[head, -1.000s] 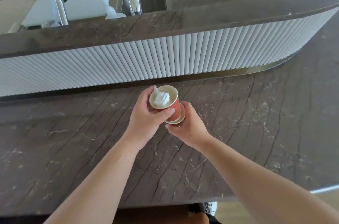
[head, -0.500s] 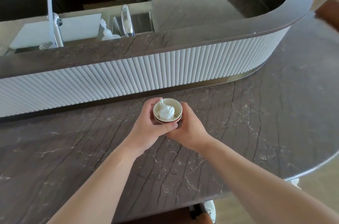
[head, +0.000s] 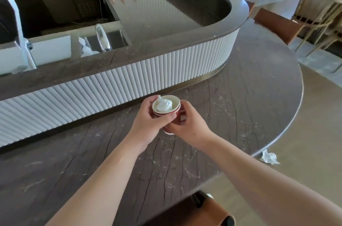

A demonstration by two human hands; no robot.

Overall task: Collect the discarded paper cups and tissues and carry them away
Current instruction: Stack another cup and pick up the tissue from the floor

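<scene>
Now that the two red paper cups (head: 173, 112) sit nested instead of apart as a second ago, one stack carries everything. Both hands curl around it above the dark veined stone counter (head: 240, 96): left hand (head: 148, 123) near the rims, right hand (head: 188, 125) lower. White crumpled tissue (head: 163, 105) fills the inner cup; another crumpled tissue (head: 269, 157) lies on the floor beyond the counter's edge.

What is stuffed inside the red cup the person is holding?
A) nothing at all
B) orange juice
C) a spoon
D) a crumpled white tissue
D: a crumpled white tissue sits in the top of the stacked red paper cups, which the left hand and right hand hold between them above the counter.
</scene>
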